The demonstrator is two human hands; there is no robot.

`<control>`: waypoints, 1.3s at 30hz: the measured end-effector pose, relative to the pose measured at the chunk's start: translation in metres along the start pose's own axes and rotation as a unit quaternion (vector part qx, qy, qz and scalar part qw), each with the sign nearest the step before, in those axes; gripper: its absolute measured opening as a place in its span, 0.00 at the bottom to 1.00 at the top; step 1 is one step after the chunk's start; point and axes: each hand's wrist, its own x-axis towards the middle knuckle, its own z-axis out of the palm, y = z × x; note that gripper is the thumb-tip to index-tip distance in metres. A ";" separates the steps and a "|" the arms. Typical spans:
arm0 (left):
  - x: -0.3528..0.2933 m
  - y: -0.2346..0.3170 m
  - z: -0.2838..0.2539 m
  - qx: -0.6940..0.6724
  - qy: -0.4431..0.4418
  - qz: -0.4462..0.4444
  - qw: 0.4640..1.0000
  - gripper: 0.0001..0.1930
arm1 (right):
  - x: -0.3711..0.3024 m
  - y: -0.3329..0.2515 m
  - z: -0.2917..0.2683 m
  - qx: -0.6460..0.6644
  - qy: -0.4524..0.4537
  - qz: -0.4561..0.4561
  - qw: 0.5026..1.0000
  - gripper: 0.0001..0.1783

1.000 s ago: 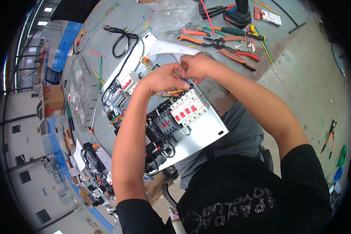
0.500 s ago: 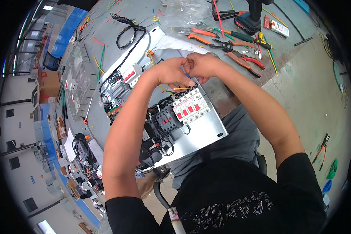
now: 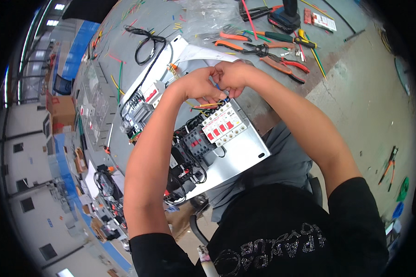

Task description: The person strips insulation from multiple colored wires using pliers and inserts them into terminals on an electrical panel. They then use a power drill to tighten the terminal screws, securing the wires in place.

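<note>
A silver metal mounting plate (image 3: 249, 150) lies across the table edge, carrying a white circuit breaker row (image 3: 223, 124) with red switches. Just beyond its upper terminals, my left hand (image 3: 199, 87) and my right hand (image 3: 235, 77) meet, fingertips pinched together around a short blue wire (image 3: 217, 86). Fingers partly hide the wire, so its ends cannot be made out. Yellow and red wires run beneath my left hand. A black contactor (image 3: 196, 142) sits left of the breakers, with black wires around it. Farther up the plate is another white breaker (image 3: 153, 93) with a red switch.
Orange-handled pliers (image 3: 233, 45), red-handled cutters (image 3: 295, 64), a screwdriver (image 3: 305, 42) and a cordless drill (image 3: 284, 19) lie beyond my right hand. A coiled black cable (image 3: 145, 48) and clear plastic bag (image 3: 208, 18) are at the back. A cardboard box (image 3: 62, 113) stands far left.
The whole view has shifted slightly. Both hands stay pinched together by the breaker terminals, with only a small change in finger position around the blue wire.
</note>
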 end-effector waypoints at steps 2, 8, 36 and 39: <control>-0.004 0.004 0.004 -0.003 -0.001 -0.003 1.000 0.28 | -0.003 0.004 0.001 0.003 -0.002 -0.011 1.000 0.19; -0.001 0.000 -0.004 -0.040 -0.025 -0.009 0.999 0.24 | -0.006 0.005 -0.002 0.006 0.002 -0.025 1.000 0.18; -0.028 -0.014 0.005 -0.131 0.039 0.059 0.989 0.16 | -0.009 0.018 -0.001 0.019 -0.005 -0.075 0.997 0.20; -0.067 -0.002 -0.005 -0.067 0.062 0.069 0.993 0.16 | -0.014 0.017 -0.005 0.032 -0.017 -0.083 0.996 0.24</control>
